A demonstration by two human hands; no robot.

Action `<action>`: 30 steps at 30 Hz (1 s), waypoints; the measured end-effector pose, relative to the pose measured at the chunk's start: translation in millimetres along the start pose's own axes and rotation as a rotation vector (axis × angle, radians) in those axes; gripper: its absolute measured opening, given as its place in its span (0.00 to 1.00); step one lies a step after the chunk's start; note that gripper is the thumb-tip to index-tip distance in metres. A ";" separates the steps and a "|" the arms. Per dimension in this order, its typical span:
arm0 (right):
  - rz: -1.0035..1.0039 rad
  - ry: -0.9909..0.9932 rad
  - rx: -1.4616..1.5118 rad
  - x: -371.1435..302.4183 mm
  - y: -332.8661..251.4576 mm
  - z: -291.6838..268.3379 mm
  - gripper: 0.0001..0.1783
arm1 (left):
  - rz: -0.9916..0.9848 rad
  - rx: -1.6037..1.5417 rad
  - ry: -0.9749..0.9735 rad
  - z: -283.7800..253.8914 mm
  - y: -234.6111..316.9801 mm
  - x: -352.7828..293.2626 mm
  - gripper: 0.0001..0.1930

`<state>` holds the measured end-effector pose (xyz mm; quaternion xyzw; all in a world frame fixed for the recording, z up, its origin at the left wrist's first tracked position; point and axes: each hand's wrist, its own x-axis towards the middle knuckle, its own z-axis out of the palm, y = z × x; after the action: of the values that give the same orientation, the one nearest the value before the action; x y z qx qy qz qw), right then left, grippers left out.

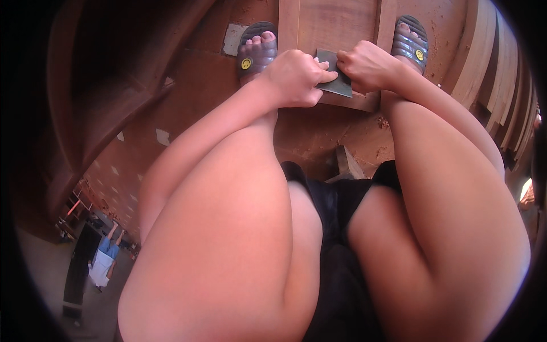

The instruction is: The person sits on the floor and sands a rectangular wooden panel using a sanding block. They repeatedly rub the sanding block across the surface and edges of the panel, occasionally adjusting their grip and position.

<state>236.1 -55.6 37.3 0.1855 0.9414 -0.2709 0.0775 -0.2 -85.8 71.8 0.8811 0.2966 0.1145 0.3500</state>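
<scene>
Far L, dark curved wood furniture [108,77] bounded the view; below it, in the bkgd, 1 person [102,265] in a pale top & blue bottoms. Next, reddish floor [185,94] w/ a few pale patches, the widest stretch for moving. Then 1 of 2 dark strappy sandals, the L sandal [261,54], w/ a round yellow badge, just beside the panel's L edge.

L hand [293,78] was closed at the L edge of 1 thin, flat, dark gray sheet [337,85], fingertips on its top; underside hidden. Sheet sat btwn the hands at the near end of 1 smooth, framed wood panel [336,25]; couldn't tell if they touched. Nearer the body, 1 angular wood offcut [347,162] on the floor. R hand [367,67] gripped the sheet's R side, fingers curled tight. R sandal [409,43] matched; beyond it, a narrow floor strip, then 5+ long wood boards [487,62], stacked, seemingly curved.
</scene>
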 end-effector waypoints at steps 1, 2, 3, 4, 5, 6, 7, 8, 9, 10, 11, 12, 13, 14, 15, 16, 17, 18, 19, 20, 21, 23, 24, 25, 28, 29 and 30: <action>-0.022 -0.021 -0.015 0.8 -0.6 -0.9 0.13 | -0.004 -0.012 -0.016 -2.3 1.1 0.3 0.21; -0.041 -0.023 0.017 1.3 -2.5 0.4 0.13 | 0.010 -0.056 -0.017 -0.4 1.3 -1.9 0.21; -0.060 -0.025 0.049 1.2 -5.6 2.6 0.13 | 0.024 -0.101 -0.018 2.5 2.4 -3.7 0.21; -0.078 -0.027 0.081 1.3 -7.3 4.0 0.14 | 0.039 -0.145 -0.019 4.5 2.5 -5.5 0.21; -0.086 -0.044 0.079 1.1 -6.8 3.6 0.13 | 0.008 -0.168 -0.041 2.1 3.8 -4.1 0.19; -0.093 -0.061 0.076 0.7 -5.8 2.6 0.13 | -0.022 -0.192 -0.063 -0.9 5.2 -3.0 0.17; -0.100 -0.078 0.074 0.1 -4.9 2.3 0.12 | -0.052 -0.215 -0.086 -3.0 6.1 -1.2 0.15; -0.118 -0.087 0.158 -0.5 -6.0 4.5 0.12 | -0.088 -0.293 -0.090 -1.6 6.0 -2.8 0.13; -0.135 -0.097 0.241 -3.6 -6.9 8.5 0.11 | -0.122 -0.371 -0.095 2.7 5.6 -3.6 0.11; -0.152 -0.107 0.325 -6.2 -7.0 11.1 0.11 | -0.155 -0.449 -0.099 6.6 5.4 -3.1 0.09; -0.101 -0.105 0.342 -6.4 -5.5 9.6 0.11 | -0.142 -0.428 -0.039 11.2 1.7 -0.7 0.08; -0.049 -0.103 0.357 -6.9 -3.6 8.0 0.11 | -0.127 -0.407 0.021 15.9 -3.3 4.0 0.08; 0.004 -0.101 0.373 -8.3 -1.4 6.0 0.11 | -0.110 -0.387 0.081 20.7 -8.9 9.8 0.08; 0.033 -0.059 0.399 -8.2 2.6 2.7 0.11 | -0.075 -0.361 0.139 24.6 -14.9 17.5 0.09; 0.056 -0.013 0.419 -8.1 7.7 -7.9 0.12 | -0.040 -0.327 0.199 21.5 -18.6 27.7 0.09; 0.080 0.032 0.441 -8.4 12.9 -16.0 0.13 | -0.006 -0.292 0.259 17.4 -23.2 35.8 0.09; 0.144 0.108 0.463 -10.1 24.8 -20.6 0.11 | -0.044 -0.268 0.252 6.2 -22.8 45.8 0.07; 0.153 0.202 0.413 -4.5 39.4 -27.0 0.09 | -0.089 -0.245 0.244 -7.0 -22.3 55.3 0.07; 0.168 0.280 0.367 -9.3 55.5 -38.3 0.07 | -0.136 -0.220 0.235 -20.7 -22.0 64.3 0.10; 0.320 0.241 0.307 -2.1 62.9 -54.5 0.11 | -0.135 -0.195 0.264 -37.5 -24.3 68.8 0.12; 0.395 0.304 0.282 -4.3 71.3 -65.9 0.17 | -0.101 -0.189 0.295 -52.4 -27.1 81.6 0.14; 0.417 0.372 -0.088 -9.4 62.8 -118.7 0.09 | 0.001 -0.152 0.384 -55.5 -33.0 111.6 0.17; 0.419 0.409 -0.100 -4.2 71.2 -115.4 0.08 | 0.013 -0.091 0.443 -53.2 -42.4 116.5 0.16; 0.420 0.446 -0.115 4.7 86.1 -102.4 0.08 | 0.027 -0.029 0.504 -50.8 -51.8 121.0 0.15; 0.485 0.349 -0.344 9.2 100.4 -42.5 0.10 | 0.185 0.366 0.500 2.2 -86.0 113.6 0.16; 0.470 0.348 -0.482 20.8 93.9 -17.8 0.11 | 0.236 0.569 0.457 15.3 -91.8 95.8 0.17; 0.380 0.460 -0.526 23.3 89.3 -1.0 0.12 | 0.210 0.560 0.437 29.8 -95.5 79.2 0.19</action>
<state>249.5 22.2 -10.6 0.3860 0.9203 0.0471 -0.0419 32.9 0.9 -15.8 0.9232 0.2923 0.2495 0.0100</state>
